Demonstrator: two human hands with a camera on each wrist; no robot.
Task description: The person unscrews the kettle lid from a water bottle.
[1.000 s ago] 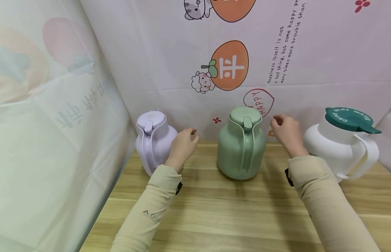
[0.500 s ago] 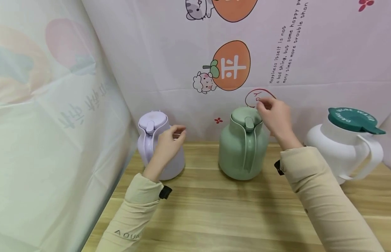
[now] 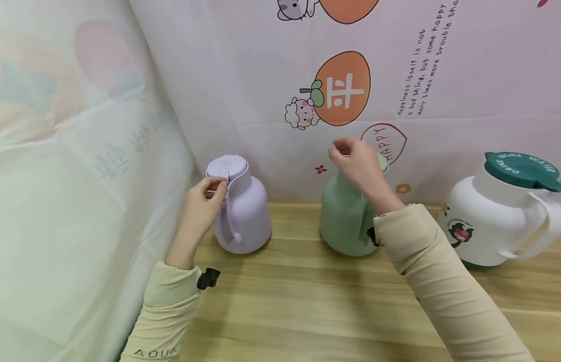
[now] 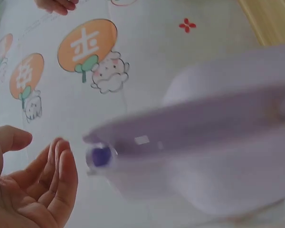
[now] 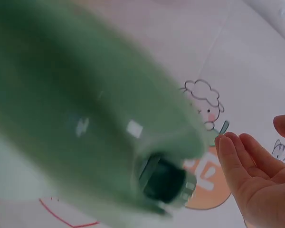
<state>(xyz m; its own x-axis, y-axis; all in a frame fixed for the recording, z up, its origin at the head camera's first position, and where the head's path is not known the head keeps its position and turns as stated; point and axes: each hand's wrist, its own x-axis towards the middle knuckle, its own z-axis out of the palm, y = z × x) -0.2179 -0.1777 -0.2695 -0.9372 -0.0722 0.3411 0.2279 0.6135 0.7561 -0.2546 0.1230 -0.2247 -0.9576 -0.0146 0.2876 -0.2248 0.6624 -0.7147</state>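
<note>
A lilac thermos jug point(image 3: 251, 213) stands at the back left of the wooden table. My left hand point(image 3: 196, 213) hovers at the jug's handle side, its fingers loosely bent with nothing in them; the left wrist view has a gap between this hand point(image 4: 35, 190) and the spout end of the handle. A green thermos jug point(image 3: 339, 216) stands upright in the middle. My right hand point(image 3: 359, 166) is raised over its lid and hides most of it. Thumb and fingers of that hand point(image 5: 261, 183) are apart and hold nothing in the right wrist view.
To the right stands a white jug point(image 3: 493, 218) with a dark green lid point(image 3: 522, 170) and a side handle. Printed cloth point(image 3: 253, 95) hangs behind the wooden table point(image 3: 289, 311), and a pale cloth wall point(image 3: 81, 226) borders it on the left.
My left hand has moved left, from the lilac jug's right side across to its handle. My right hand has gone left from beside the green jug to over its lid. The jugs stay put.
</note>
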